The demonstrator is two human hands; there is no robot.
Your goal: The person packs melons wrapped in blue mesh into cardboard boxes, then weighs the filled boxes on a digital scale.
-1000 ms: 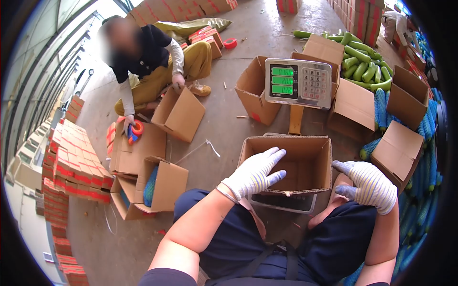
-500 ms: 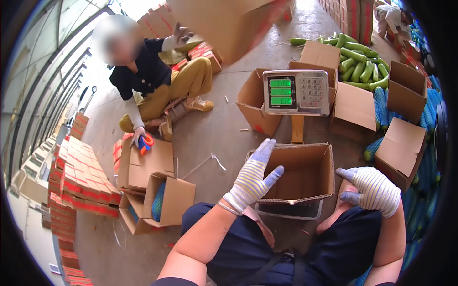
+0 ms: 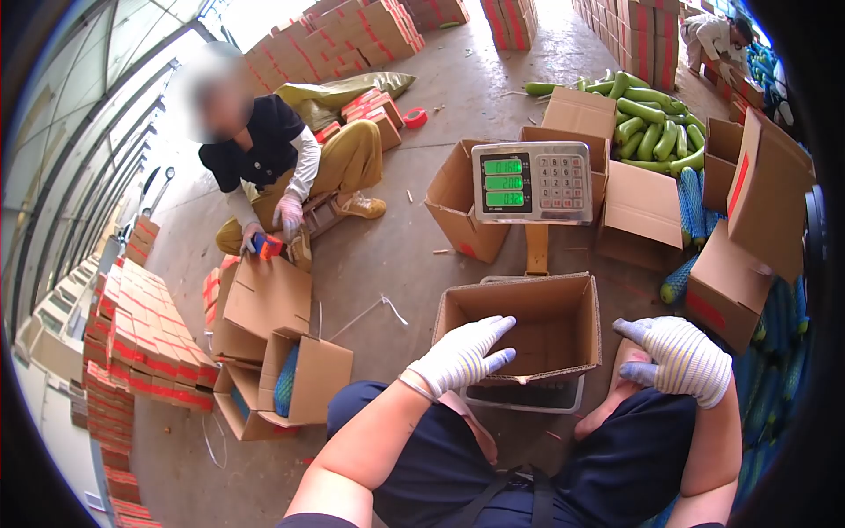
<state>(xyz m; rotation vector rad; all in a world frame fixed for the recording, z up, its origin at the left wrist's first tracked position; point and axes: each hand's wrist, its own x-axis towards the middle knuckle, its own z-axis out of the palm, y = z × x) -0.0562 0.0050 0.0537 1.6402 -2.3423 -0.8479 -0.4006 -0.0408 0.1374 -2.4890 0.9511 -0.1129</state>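
Observation:
An open empty cardboard box [image 3: 547,304] stands on the platform of a scale, whose display [image 3: 532,183] shows lit green digits. My left hand [image 3: 464,354], in a striped glove, is at the box's left front edge with fingers apart and nothing held. To the right of the box is my right hand [image 3: 678,356], also gloved, with thumb and fingers spread and nothing between them. Several open boxes [image 3: 641,211] surround the scale. Behind them lies a pile of long green vegetables [image 3: 656,128].
A co-worker [image 3: 273,158] sits at the left, holding a blue and orange tool [image 3: 267,245] over a box [image 3: 268,299]. Stacked cartons [image 3: 145,330] line the left. Netted vegetables [image 3: 779,378] lie at the right. Another person [image 3: 717,40] bends at the back right.
The large blurred box at the top has gone from there; a tilted box now shows at the right. My left hand has lowered. The co-worker's raised hand has come down beside the tool.

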